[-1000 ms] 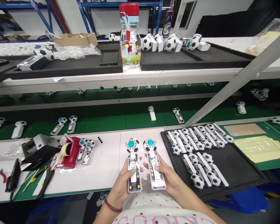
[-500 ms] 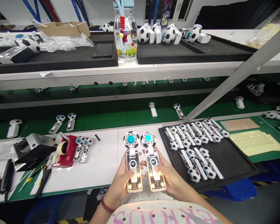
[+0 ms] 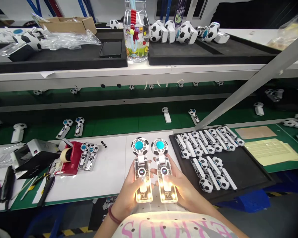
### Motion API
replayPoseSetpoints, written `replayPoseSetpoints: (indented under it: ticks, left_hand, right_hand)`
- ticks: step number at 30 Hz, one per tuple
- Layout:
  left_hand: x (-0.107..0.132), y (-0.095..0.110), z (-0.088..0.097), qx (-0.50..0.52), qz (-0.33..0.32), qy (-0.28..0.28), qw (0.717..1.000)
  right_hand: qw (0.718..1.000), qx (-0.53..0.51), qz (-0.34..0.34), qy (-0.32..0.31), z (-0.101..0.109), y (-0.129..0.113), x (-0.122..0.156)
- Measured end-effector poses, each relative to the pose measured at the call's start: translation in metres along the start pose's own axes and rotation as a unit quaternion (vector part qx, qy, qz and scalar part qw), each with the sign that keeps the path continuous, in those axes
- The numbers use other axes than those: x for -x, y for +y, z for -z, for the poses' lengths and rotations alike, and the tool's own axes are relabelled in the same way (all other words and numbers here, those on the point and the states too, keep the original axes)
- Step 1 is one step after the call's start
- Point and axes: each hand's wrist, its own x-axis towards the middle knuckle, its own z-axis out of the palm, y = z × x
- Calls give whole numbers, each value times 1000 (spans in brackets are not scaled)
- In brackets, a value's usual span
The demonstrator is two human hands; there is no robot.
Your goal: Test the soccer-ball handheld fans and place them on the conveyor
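The left hand (image 3: pixel 129 195) is closed around the lower body of the left fan (image 3: pixel 142 172), thumb lying on its front. The right hand (image 3: pixel 182 188) grips the right fan (image 3: pixel 164 172) the same way. Both are small handheld fans with football-patterned heads and clear bodies. They are held side by side, almost touching, over the near edge of the white mat (image 3: pixel 109 168), heads pointing away from the person. Each shows a lit round display, and warm lights glow at its lower end. To the right of the mat, touching its edge, a black tray (image 3: pixel 250 172) holds rows of like fans lying flat. On the mat's left part lie two more fans (image 3: pixel 87 157), just beside a red tape dispenser (image 3: pixel 73 158). Behind the mat runs a green belt (image 3: pixel 129 124) with single fans spaced along it.
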Motion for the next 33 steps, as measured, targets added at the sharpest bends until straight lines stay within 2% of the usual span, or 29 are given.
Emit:
replayPoseSetpoints:
  ticks: [13, 20, 25, 33]
  left_hand:
    - [-1, 1, -2, -16, -12, 25, 999]
    - [2, 1, -3, -19, -18, 0, 1000]
    - [3, -1, -4, -7, -16, 14, 1000]
    - [1, -3, -1, -13, -10, -5, 1000]
  right_hand:
    - [999, -9, 19, 25, -2, 0, 1]
    - [1000, -9, -18, -4, -2, -5, 5]
    - [1000, -15, -16, -12, -4, -7, 7]
    - [1000, -16, -13, -15, -3, -7, 9]
